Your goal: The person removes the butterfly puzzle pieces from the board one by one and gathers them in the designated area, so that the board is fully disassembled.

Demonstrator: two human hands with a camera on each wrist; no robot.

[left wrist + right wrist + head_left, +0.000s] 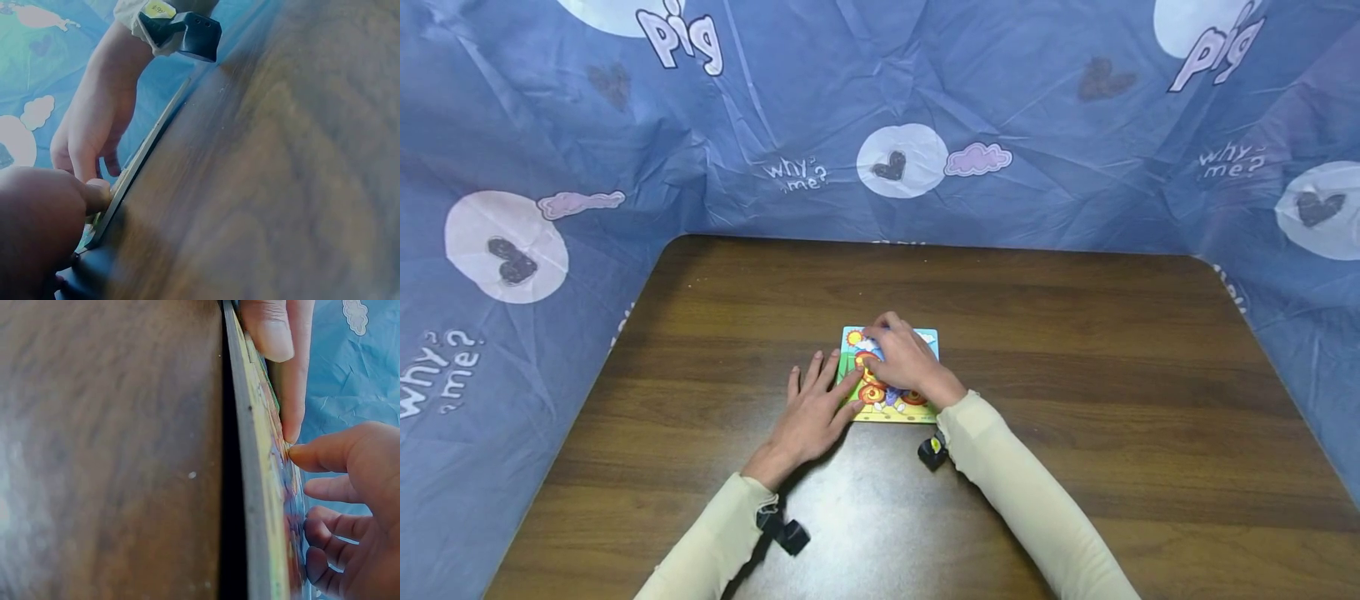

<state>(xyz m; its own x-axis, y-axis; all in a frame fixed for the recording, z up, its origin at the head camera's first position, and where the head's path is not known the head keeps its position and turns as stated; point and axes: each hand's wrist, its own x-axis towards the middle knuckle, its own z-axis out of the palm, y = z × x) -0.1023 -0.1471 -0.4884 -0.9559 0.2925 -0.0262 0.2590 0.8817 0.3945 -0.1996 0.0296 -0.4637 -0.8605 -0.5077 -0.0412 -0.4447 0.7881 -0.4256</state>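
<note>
— Nearest, then: two cream sleeves (1015,483) with a black wrist camera (932,451) strapped at each cuff, over a dark wooden table (1075,375).

— And past the cuffs?

— Left hand (811,408) flat on the wood, fingers straight and spread, thumb tip (99,194) pressed to the left edge of a colourful picture puzzle board (887,400); probably there to brace the board against sliding.

— Holding anything?

— No, only touching. Nothing curled round the board.

— Right hand?

— Right hand (904,357) lying on top of the puzzle board, fingers bent downward, index fingertip (297,453) pressing on the printed face near its upper part. Seemingly seating or feeling a piece; cannot tell whether anything is pinched beneath. Other fingers loosely curled, empty as far as the wrist view shows.

— Board itself?

— Flat on the table near the middle, just beyond both wrists, thin grey edge (250,487) visible from the side.

— Farther back?

— Bare wood, then a blue printed cloth (895,158) with hearts, clouds and lettering draped round three sides.
</note>
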